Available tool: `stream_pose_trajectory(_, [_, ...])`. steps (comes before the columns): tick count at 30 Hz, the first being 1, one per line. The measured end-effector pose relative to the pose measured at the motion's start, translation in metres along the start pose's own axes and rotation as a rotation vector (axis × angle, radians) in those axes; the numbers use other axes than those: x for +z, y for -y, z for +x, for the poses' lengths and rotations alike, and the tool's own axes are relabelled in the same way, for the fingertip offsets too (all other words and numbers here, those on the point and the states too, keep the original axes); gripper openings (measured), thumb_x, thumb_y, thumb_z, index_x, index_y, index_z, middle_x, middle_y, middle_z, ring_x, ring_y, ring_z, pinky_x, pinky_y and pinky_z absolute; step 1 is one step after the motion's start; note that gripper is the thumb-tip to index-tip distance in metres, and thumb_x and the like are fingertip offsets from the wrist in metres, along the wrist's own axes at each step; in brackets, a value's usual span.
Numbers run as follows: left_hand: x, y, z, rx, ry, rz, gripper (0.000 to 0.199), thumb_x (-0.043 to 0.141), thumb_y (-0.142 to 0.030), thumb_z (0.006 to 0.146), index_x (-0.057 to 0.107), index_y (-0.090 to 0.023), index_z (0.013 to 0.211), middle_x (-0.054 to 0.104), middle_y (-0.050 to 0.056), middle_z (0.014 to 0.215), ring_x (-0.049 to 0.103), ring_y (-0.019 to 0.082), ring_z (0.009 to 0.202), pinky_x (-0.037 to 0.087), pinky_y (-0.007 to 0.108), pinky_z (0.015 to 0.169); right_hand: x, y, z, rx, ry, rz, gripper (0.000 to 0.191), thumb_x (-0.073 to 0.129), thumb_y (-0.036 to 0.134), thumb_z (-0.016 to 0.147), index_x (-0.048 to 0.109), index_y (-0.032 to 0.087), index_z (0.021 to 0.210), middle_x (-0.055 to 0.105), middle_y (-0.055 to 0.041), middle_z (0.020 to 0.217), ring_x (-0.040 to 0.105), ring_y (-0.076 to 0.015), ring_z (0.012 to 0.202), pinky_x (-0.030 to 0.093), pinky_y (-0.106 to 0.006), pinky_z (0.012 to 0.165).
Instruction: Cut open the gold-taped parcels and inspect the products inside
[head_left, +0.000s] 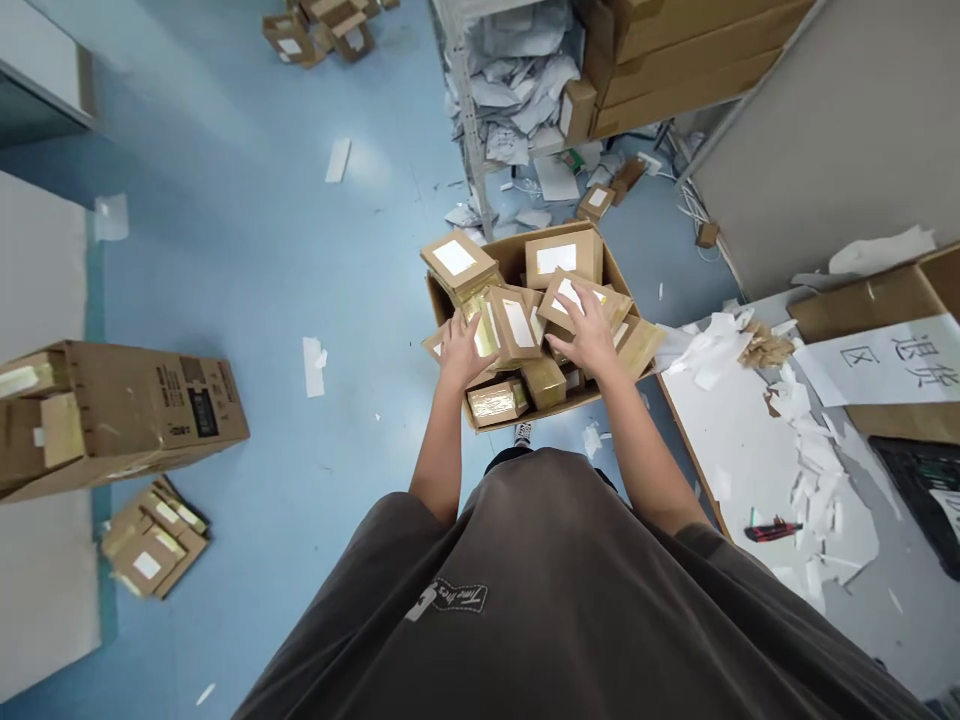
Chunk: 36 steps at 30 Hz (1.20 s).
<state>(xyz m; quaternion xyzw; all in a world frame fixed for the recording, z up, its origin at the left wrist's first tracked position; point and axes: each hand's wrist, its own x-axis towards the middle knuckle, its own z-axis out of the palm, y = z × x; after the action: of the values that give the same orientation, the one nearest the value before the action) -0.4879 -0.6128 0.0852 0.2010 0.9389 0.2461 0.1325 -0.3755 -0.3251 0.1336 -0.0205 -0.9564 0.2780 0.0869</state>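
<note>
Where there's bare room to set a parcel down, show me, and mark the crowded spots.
Bare room: the blue floor between the printed carton at left and the heaped carton in the middle, apart from a paper scrap. Crowded: the heaped carton itself, the litter by the shelf, and the table at right, with torn paper and a red cutter.
</note>
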Motion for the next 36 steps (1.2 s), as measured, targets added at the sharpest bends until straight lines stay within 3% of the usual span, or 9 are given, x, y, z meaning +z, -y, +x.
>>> stream_pose_trajectory(4, [0.0, 0.031, 0.005, -0.123, 0.109, 0.036, 0.126, 0.1, -0.055, 0.074, 0.03, -0.032, 0.176, 0.014, 0.013, 0.186, 0.018, 0.049, 0.169, 0.031, 0.066, 0.134, 0.048, 0.011, 0.027, -0.019, 0.175, -0.036, 0.109, 0.09, 0.048, 0.085, 0.032, 0.036, 0.176, 0.014, -0.0099, 0.185, 0.019, -0.0492, 0.168, 0.031, -0.077, 0.13])
stream_pose_trajectory(7, [0.005, 0.051, 0.007, -0.135, 0.128, 0.003, 0.126, 0.1, -0.051, 0.075, 0.029, -0.031, 0.176, 0.012, 0.014, 0.187, 0.016, 0.05, 0.169, 0.028, 0.066, 0.135, 0.096, 0.029, 0.036, 0.031, 0.338, -0.066, 0.12, 0.098, 0.052, 0.077, 0.033, 0.036, 0.176, 0.006, -0.0111, 0.187, 0.017, -0.0526, 0.168, 0.035, -0.074, 0.129])
stream_pose_trajectory(11, [0.019, 0.071, 0.005, -0.151, 0.127, -0.042, 0.12, 0.098, -0.041, 0.078, 0.03, -0.031, 0.176, 0.014, 0.014, 0.186, 0.016, 0.048, 0.17, 0.031, 0.065, 0.134, 0.155, 0.063, 0.034, 0.164, 0.496, -0.131, 0.116, 0.103, 0.05, 0.072, 0.044, 0.032, 0.171, -0.002, -0.0154, 0.187, 0.014, -0.0586, 0.166, 0.038, -0.077, 0.123])
stream_pose_trajectory(14, [0.029, 0.081, -0.001, -0.178, 0.147, -0.059, 0.12, 0.098, -0.038, 0.077, 0.03, -0.03, 0.176, 0.014, 0.016, 0.186, 0.015, 0.048, 0.17, 0.035, 0.065, 0.132, 0.174, 0.076, 0.026, 0.238, 0.466, -0.212, 0.105, 0.103, 0.049, 0.073, 0.054, 0.027, 0.164, -0.006, -0.016, 0.187, 0.007, -0.0603, 0.167, 0.032, -0.08, 0.123])
stream_pose_trajectory(17, [0.035, 0.087, -0.01, -0.196, 0.179, -0.064, 0.12, 0.098, -0.035, 0.077, 0.031, -0.03, 0.175, 0.011, 0.016, 0.187, 0.016, 0.049, 0.17, 0.037, 0.066, 0.131, 0.17, 0.071, 0.013, 0.215, 0.39, -0.253, 0.095, 0.099, 0.054, 0.076, 0.06, 0.027, 0.159, -0.001, -0.0142, 0.188, 0.005, -0.058, 0.167, 0.021, -0.082, 0.126])
stream_pose_trajectory(20, [0.038, 0.082, -0.017, -0.138, 0.133, -0.078, 0.114, 0.094, -0.033, 0.08, 0.031, -0.032, 0.175, 0.009, 0.014, 0.187, 0.013, 0.048, 0.171, 0.035, 0.067, 0.132, 0.159, 0.056, -0.009, 0.197, 0.318, -0.28, 0.094, 0.095, 0.059, 0.078, 0.06, 0.028, 0.159, 0.004, -0.0132, 0.188, 0.004, -0.0562, 0.168, 0.017, -0.081, 0.126])
stream_pose_trajectory(26, [0.053, 0.037, 0.005, 0.175, 0.075, -0.156, 0.111, 0.079, -0.02, 0.086, 0.02, -0.033, 0.179, -0.002, 0.006, 0.189, 0.007, 0.044, 0.173, 0.027, 0.067, 0.136, 0.162, 0.034, -0.061, 0.321, 0.193, -0.357, 0.099, 0.083, 0.064, 0.084, 0.048, 0.025, 0.168, 0.004, -0.0187, 0.186, 0.012, -0.0554, 0.166, 0.027, -0.075, 0.124])
stream_pose_trajectory(31, [0.064, 0.011, 0.033, 0.262, 0.137, -0.222, 0.109, 0.074, -0.012, 0.085, 0.021, -0.03, 0.178, 0.015, 0.01, 0.186, 0.021, 0.039, 0.17, 0.031, 0.06, 0.136, 0.161, 0.021, -0.065, 0.428, 0.213, -0.35, 0.099, 0.075, 0.051, 0.088, 0.035, 0.024, 0.174, 0.0, -0.0198, 0.185, 0.029, -0.053, 0.157, 0.034, -0.068, 0.121])
stream_pose_trajectory(36, [0.047, 0.002, 0.025, 0.186, 0.084, -0.252, 0.102, 0.075, -0.018, 0.086, 0.026, -0.026, 0.176, 0.036, 0.017, 0.172, 0.042, 0.041, 0.159, 0.044, 0.059, 0.129, 0.122, 0.012, -0.053, 0.28, 0.262, -0.314, 0.096, 0.078, 0.044, 0.083, 0.044, 0.028, 0.171, 0.006, -0.013, 0.185, 0.028, -0.0517, 0.155, 0.034, -0.065, 0.12])
